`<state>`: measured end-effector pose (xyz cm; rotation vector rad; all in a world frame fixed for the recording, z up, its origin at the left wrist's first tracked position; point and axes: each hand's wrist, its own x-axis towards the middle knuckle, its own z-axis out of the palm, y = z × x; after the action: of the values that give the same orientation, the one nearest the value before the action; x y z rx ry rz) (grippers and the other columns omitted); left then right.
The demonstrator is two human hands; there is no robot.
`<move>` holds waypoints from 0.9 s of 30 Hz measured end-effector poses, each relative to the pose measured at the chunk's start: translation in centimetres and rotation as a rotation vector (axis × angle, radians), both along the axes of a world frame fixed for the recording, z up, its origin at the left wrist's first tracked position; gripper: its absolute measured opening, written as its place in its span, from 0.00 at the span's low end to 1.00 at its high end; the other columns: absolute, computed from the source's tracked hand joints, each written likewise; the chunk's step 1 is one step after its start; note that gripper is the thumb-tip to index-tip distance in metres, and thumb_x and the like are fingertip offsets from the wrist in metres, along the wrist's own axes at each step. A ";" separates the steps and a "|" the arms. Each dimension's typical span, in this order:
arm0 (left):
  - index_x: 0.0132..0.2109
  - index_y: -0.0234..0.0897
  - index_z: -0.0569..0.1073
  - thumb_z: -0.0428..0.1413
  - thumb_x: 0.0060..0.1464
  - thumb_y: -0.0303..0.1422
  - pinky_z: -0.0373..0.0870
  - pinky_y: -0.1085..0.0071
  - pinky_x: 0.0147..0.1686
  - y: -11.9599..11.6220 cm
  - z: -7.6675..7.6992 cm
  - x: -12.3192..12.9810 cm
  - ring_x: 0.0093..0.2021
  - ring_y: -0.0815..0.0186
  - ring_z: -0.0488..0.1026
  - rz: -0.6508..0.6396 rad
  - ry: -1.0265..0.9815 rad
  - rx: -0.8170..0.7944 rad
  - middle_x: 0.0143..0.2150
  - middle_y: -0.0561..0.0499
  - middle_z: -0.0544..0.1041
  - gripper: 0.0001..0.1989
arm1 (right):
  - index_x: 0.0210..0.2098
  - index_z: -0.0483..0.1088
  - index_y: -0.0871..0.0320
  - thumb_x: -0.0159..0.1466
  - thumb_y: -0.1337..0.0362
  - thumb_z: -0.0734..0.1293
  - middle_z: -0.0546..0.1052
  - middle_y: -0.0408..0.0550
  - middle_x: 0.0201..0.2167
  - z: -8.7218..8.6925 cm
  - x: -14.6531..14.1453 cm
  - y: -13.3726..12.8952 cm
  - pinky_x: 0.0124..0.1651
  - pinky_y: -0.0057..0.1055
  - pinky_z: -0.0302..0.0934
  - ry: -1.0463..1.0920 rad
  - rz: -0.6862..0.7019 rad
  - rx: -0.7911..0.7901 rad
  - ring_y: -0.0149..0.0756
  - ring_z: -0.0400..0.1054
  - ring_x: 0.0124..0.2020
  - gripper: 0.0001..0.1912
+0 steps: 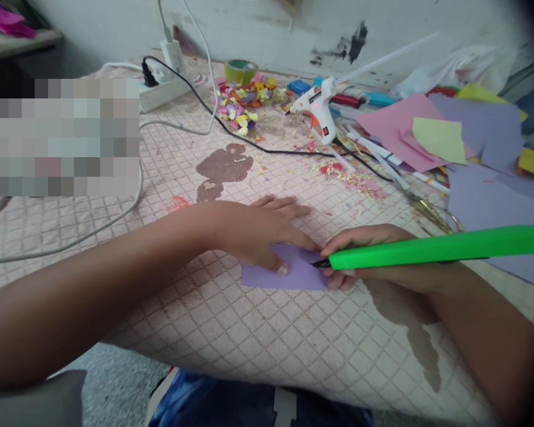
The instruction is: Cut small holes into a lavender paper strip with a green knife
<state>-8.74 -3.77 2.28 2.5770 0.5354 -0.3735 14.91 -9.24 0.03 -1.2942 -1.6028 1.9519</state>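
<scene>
A small piece of purple paper [260, 276] lies on the checked tablecloth in front of me. My left hand [267, 228] rests flat over its upper left part, fingers spread, with the thumb on the paper. My right hand [369, 243] is closed around a long bright-green pen [427, 249]. The pen's dark tip sits at or just above the paper, and its green body slants back to the right edge of the view. Some of my right fingers are hidden behind the pen.
A white hot glue gun [323, 112] with a black cord stands behind my hands. Scissors [431, 213] and coloured paper sheets [493, 196] lie right. Paper cut-outs [238, 112], green tape [241, 71] and a power strip [167, 92] are farther back.
</scene>
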 end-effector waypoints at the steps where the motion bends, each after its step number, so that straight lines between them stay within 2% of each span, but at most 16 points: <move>1: 0.62 0.58 0.57 0.55 0.54 0.37 0.29 0.46 0.62 0.0 0.0 0.0 0.69 0.49 0.28 -0.002 0.002 0.000 0.71 0.53 0.38 0.30 | 0.41 0.73 0.58 0.57 0.62 0.71 0.81 0.48 0.31 0.0 0.0 0.0 0.35 0.28 0.73 0.005 -0.004 -0.002 0.36 0.78 0.32 0.13; 8: 0.61 0.57 0.59 0.55 0.53 0.37 0.28 0.46 0.62 0.0 -0.2 -0.1 0.69 0.48 0.30 0.016 -0.033 -0.027 0.71 0.56 0.39 0.29 | 0.41 0.72 0.59 0.58 0.63 0.71 0.81 0.48 0.32 -0.2 0.0 -0.1 0.35 0.27 0.73 0.011 -0.025 -0.016 0.36 0.78 0.34 0.12; 14: 0.62 0.57 0.59 0.56 0.52 0.38 0.32 0.46 0.62 0.0 -0.1 -0.1 0.69 0.48 0.32 0.007 -0.028 0.014 0.70 0.54 0.41 0.30 | 0.39 0.73 0.58 0.56 0.61 0.72 0.81 0.48 0.32 0.0 -0.3 -0.4 0.33 0.26 0.73 -0.018 -0.056 0.029 0.37 0.77 0.33 0.12; 18: 0.60 0.55 0.61 0.56 0.53 0.39 0.40 0.47 0.62 -0.5 0.0 -0.1 0.68 0.49 0.40 -0.010 -0.046 0.123 0.68 0.49 0.51 0.28 | 0.35 0.74 0.56 0.55 0.62 0.73 0.80 0.46 0.29 0.4 -0.9 -1.2 0.31 0.25 0.73 -0.034 -0.126 0.096 0.35 0.77 0.30 0.09; 22: 0.57 0.51 0.66 0.57 0.51 0.43 0.49 0.47 0.60 -1.7 -0.2 0.0 0.65 0.48 0.50 0.020 -0.120 0.230 0.62 0.46 0.62 0.26 | 0.35 0.74 0.55 0.54 0.62 0.73 0.80 0.44 0.25 0.7 -1.2 -2.1 0.26 0.25 0.71 0.004 -0.314 0.172 0.34 0.75 0.25 0.09; 25: 0.56 0.49 0.67 0.58 0.50 0.47 0.48 0.40 0.58 -3.1 -0.6 0.2 0.65 0.43 0.50 0.087 -0.148 0.342 0.63 0.43 0.60 0.26 | 0.34 0.74 0.54 0.54 0.62 0.72 0.79 0.43 0.24 1.0 -1.4 -2.8 0.24 0.24 0.69 0.007 -0.393 0.219 0.33 0.74 0.23 0.08; 27: 0.55 0.43 0.69 0.56 0.50 0.49 0.46 0.39 0.58 -3.9 -0.8 0.4 0.65 0.42 0.48 0.107 -0.181 0.432 0.63 0.41 0.61 0.27 | 0.34 0.73 0.55 0.54 0.62 0.71 0.79 0.43 0.23 1.1 -1.7 -3.2 0.24 0.22 0.68 -0.040 -0.416 0.205 0.32 0.74 0.23 0.08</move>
<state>-8.30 -7.67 1.47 2.9357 0.7509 0.0186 13.18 -12.39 1.15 -1.4495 -1.3714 1.4832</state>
